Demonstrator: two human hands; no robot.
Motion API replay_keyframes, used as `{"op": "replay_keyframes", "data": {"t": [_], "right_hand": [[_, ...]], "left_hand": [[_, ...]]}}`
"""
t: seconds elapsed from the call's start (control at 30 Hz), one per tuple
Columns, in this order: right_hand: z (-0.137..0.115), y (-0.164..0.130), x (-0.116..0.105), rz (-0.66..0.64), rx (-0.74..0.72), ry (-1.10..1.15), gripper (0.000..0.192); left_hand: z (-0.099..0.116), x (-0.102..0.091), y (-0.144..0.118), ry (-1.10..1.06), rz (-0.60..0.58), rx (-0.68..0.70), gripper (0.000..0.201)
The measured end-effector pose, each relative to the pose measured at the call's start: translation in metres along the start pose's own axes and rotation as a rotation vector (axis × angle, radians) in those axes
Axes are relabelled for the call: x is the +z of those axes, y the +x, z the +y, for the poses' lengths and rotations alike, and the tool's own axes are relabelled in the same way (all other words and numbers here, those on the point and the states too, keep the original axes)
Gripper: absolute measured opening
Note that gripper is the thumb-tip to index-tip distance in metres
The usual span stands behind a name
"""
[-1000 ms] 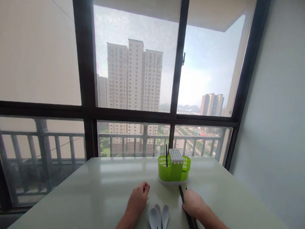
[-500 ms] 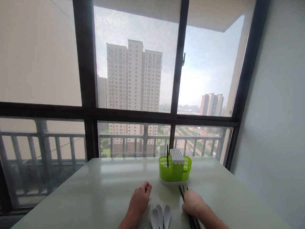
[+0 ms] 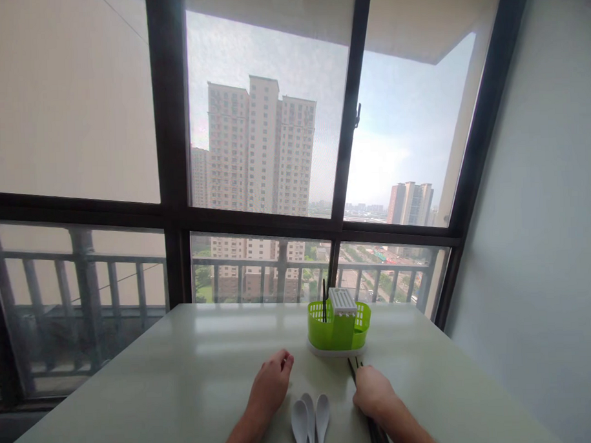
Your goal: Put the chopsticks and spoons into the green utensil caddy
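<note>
My right hand is closed over dark chopsticks on the table, its fingers pinching at them. How many it grips is hidden; thin tips poke out beyond the knuckles. My left hand rests on the table to the left, fingers curled together, with nothing visible in it. Between the forearms lie three white spoons, bowls pointing away from me. Beyond both hands stands a green utensil holder with a white base and a white slotted top. A dark chopstick stands upright in its left compartment.
The pale glossy table reaches back to a large window with dark frames. A light wall rises on the right. Outside are a railing and tall buildings.
My right hand has barely shifted on the chopsticks, and fewer tips show past it. The left hand, spoons and holder stay put; the view has tilted slightly.
</note>
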State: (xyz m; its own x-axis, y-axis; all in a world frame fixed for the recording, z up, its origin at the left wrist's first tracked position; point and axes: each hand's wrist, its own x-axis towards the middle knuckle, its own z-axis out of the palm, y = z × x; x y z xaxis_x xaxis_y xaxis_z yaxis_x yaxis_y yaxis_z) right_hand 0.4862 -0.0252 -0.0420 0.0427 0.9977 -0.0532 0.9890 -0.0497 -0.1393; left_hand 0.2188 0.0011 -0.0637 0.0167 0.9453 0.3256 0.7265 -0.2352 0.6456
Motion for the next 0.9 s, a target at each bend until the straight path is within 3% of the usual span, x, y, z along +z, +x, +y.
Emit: {"op": "replay_keyframes", "data": {"t": [0.2, 0.37, 0.43, 0.53, 0.63, 0.7, 0.9], "right_hand": [[-0.015, -0.009, -0.004, 0.001, 0.039, -0.056, 0.033], [-0.011, -0.014, -0.016, 0.035, 0.045, -0.058, 0.031], [-0.006, -0.018, -0.026, 0.105, 0.006, 0.025, 0.023], [0.000, -0.027, -0.039, 0.227, -0.166, 0.341, 0.015], [0.001, -0.037, -0.042, 0.332, -0.355, 0.605, 0.015], [-0.001, -0.040, -0.039, 0.345, -0.398, 0.672, 0.015], [-0.008, -0.044, -0.041, 0.279, -0.441, 0.691, 0.013]], "left_hand": [[0.001, 0.000, 0.000, 0.003, 0.003, -0.002, 0.034], [0.003, -0.002, -0.001, -0.002, 0.012, -0.002, 0.035], [0.007, -0.007, -0.001, -0.020, 0.024, 0.011, 0.035], [0.022, -0.020, -0.003, -0.092, 0.026, 0.117, 0.031], [0.047, -0.031, -0.007, -0.134, -0.044, 0.267, 0.025], [0.065, -0.031, -0.012, -0.122, -0.129, 0.319, 0.020], [0.097, -0.001, -0.026, -0.121, -0.351, 0.353, 0.017]]}}
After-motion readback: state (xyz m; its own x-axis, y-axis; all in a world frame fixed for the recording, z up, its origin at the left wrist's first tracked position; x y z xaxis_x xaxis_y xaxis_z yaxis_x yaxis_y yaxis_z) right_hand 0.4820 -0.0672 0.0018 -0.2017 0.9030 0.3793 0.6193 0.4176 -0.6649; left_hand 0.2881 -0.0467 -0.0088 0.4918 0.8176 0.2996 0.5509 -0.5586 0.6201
